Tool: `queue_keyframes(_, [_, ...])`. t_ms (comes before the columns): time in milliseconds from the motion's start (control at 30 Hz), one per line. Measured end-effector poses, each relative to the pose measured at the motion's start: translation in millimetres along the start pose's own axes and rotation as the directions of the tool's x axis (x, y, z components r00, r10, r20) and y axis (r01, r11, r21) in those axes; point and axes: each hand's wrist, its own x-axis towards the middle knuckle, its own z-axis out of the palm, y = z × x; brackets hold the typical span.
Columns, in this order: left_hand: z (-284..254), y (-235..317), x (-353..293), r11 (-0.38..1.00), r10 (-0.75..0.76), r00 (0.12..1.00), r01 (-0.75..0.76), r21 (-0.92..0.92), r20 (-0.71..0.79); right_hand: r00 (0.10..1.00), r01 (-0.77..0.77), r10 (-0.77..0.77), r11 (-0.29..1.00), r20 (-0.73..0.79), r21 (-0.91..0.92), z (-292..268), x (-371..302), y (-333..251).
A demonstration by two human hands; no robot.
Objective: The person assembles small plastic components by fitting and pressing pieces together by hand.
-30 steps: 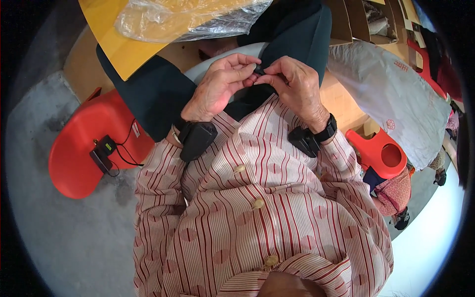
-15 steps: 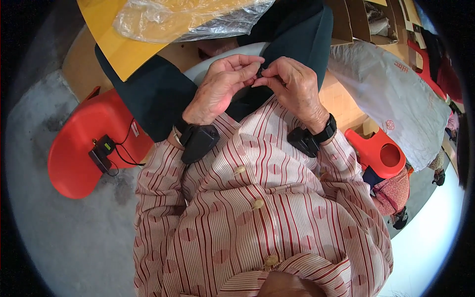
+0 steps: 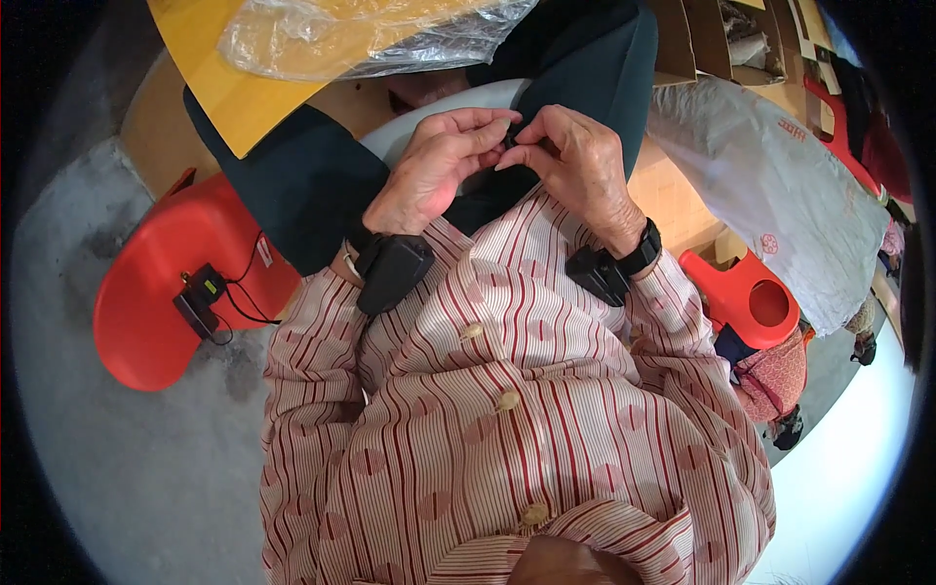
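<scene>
Above my lap, my left hand and my right hand meet at the fingertips. Between them sits a small dark piece, mostly covered by the fingers and too small to name. The left thumb and fingers pinch it from one side. On the other side, the right thumb and forefinger are bent close round it, with a slight gap between their tips. Below the hands is the pale rim of a round basin or tub, set between my knees.
A yellow board with crumpled clear plastic lies ahead. Red plastic chairs or stools stand at left and right, the left one carrying a small black device with cables. Cardboard boxes and a large whitish sack are at right.
The right thumb and forefinger have parted slightly around the small dark piece. Both hands stay in nearly the same place, and the left wrist has shifted a little.
</scene>
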Motion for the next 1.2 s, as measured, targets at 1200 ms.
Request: queue_keyframes(1200, [-18, -17, 37, 0.929, 0.011, 0.996, 0.023, 0.370, -0.091, 0.929, 0.307, -0.195, 0.879, 0.314, -0.364, 24, 9, 31])
